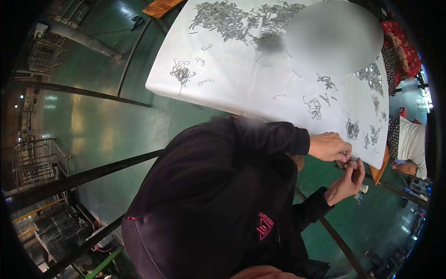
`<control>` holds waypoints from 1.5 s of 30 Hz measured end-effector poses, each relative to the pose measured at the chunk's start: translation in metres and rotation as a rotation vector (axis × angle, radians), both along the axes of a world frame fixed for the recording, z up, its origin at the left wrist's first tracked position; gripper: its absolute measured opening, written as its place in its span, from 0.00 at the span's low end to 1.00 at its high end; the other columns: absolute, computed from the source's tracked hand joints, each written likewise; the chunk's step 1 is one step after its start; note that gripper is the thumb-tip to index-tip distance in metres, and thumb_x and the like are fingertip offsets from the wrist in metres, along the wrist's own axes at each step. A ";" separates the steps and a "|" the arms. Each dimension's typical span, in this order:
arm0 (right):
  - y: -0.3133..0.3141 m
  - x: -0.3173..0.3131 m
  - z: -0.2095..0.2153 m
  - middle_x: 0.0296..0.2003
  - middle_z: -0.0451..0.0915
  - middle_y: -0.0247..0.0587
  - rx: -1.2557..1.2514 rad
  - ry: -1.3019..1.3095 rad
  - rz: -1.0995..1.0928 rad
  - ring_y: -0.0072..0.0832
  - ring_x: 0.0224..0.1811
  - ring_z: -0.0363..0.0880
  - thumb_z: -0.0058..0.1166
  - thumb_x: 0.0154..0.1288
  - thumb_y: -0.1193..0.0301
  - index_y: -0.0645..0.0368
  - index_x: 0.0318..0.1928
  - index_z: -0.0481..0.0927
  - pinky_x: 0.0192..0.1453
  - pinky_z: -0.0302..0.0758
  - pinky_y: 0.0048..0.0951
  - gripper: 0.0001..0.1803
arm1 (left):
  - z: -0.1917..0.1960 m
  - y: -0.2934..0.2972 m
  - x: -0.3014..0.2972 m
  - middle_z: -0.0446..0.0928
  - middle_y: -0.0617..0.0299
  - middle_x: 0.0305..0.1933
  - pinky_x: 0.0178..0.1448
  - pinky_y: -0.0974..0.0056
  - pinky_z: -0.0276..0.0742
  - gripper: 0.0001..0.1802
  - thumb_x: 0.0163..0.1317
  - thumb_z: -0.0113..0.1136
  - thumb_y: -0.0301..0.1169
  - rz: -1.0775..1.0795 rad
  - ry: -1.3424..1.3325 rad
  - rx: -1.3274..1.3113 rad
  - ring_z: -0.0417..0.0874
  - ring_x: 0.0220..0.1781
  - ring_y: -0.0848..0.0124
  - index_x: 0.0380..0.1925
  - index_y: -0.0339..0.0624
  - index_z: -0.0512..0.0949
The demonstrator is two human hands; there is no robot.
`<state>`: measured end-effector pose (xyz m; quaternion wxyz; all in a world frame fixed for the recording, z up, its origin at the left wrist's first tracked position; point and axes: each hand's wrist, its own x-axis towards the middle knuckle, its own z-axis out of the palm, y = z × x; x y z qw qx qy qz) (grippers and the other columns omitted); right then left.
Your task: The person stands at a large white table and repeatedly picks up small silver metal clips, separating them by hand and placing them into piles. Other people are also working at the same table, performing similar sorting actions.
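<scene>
At the table's near right edge, my left hand (329,147) and my right hand (346,183) meet with fingertips close together. Both pinch at a small, thin metal piece (351,159) between them; its exact shape is mostly covered by the fingers. Bent wire hooks (352,130) lie in a small pile on the white tabletop (241,88) just beyond my left hand. More hooks (314,109) form another loose group farther left. A small white round end (364,189) shows beside my right hand; I cannot tell what it belongs to.
Many short grey metal pieces (220,21) are heaped at the far side, and a tangle of wire hooks (182,73) lies at the left. A blurred grey oval (334,37) hides part of the table. People, one in red (409,49) and one in white (411,139), are at the right.
</scene>
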<state>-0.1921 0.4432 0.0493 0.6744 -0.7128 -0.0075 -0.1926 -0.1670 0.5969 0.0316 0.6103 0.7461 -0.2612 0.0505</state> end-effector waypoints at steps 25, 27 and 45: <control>0.033 -0.028 0.010 0.38 0.79 0.45 -0.056 -0.095 -0.039 0.26 0.36 0.78 0.54 0.62 0.81 0.72 0.45 0.77 0.42 0.75 0.24 0.11 | -0.008 0.020 -0.041 0.78 0.52 0.28 0.40 0.51 0.71 0.12 0.62 0.56 0.38 0.120 -0.054 -0.032 0.79 0.36 0.50 0.36 0.42 0.74; 0.034 -0.027 0.012 0.37 0.79 0.44 0.041 -0.085 -0.037 0.26 0.35 0.77 0.53 0.62 0.82 0.71 0.45 0.76 0.41 0.75 0.24 0.10 | -0.003 0.023 -0.042 0.79 0.51 0.33 0.44 0.52 0.72 0.15 0.63 0.57 0.40 0.032 -0.015 -0.068 0.80 0.40 0.50 0.39 0.40 0.73; -0.022 -0.013 0.021 0.53 0.71 0.45 -0.374 -0.006 -0.071 0.32 0.45 0.76 0.43 0.71 0.59 0.68 0.53 0.74 0.44 0.76 0.25 0.24 | -0.135 0.200 0.159 0.79 0.44 0.34 0.36 0.56 0.79 0.07 0.46 0.57 0.26 0.634 -0.257 1.048 0.82 0.39 0.53 0.24 0.34 0.82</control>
